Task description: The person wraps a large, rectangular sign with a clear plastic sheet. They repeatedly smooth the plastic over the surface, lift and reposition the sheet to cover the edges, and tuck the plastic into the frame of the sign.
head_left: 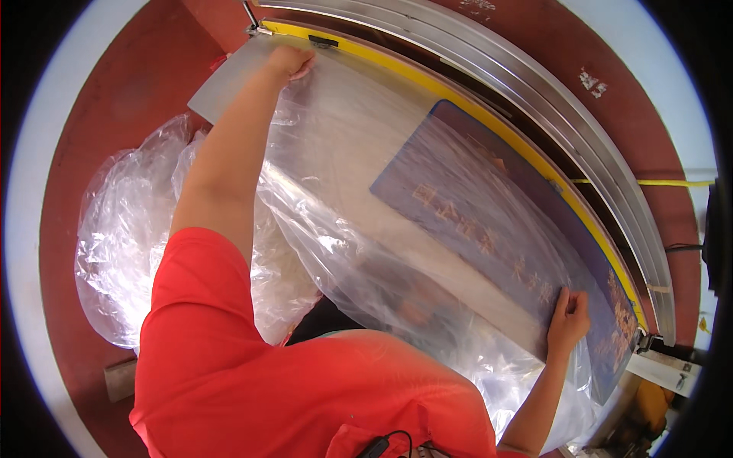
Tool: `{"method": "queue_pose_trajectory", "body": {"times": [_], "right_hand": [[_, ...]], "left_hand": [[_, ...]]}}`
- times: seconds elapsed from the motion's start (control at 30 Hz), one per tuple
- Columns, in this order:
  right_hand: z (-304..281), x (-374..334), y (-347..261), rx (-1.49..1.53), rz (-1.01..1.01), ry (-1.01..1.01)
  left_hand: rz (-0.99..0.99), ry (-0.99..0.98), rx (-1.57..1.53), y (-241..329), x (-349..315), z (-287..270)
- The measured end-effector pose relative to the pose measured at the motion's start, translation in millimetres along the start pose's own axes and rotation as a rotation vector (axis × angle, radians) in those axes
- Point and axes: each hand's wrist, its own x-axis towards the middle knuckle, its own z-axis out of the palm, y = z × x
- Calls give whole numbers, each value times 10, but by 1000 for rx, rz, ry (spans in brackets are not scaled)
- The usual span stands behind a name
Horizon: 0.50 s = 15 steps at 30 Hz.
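A wide clear plastic film [336, 237] spreads across a pale work surface [366, 145] and bunches toward my body. At the far left, beside a black clip-like piece [323, 41], my left hand [292, 62] is closed on the film's edge, arm stretched out. On the right, my right hand [569, 317] pinches the film between thumb and fingers. Underneath the film lies a purple-grey mat [466, 183] with a blue border and orange printing, seen through the plastic.
A yellow strip [412, 72] edges the surface at the back, with a curved-looking metal rail [534, 69] beyond it. Crumpled plastic [122, 237] heaps at my left over the reddish floor [84, 168]. A yellow cord [676, 182] and a dark object [714, 237] are at far right.
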Motion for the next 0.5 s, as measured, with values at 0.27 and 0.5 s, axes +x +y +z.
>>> {"method": "queue_pose_trajectory", "body": {"times": [0.27, 0.5], "right_hand": [[-1117, -583, 918, 613, 657, -1273], [-3804, -511, 2142, -772, 317, 389]], "left_hand": [[479, 420, 1740, -712, 218, -826], [447, 406, 1368, -868, 364, -1075]]}}
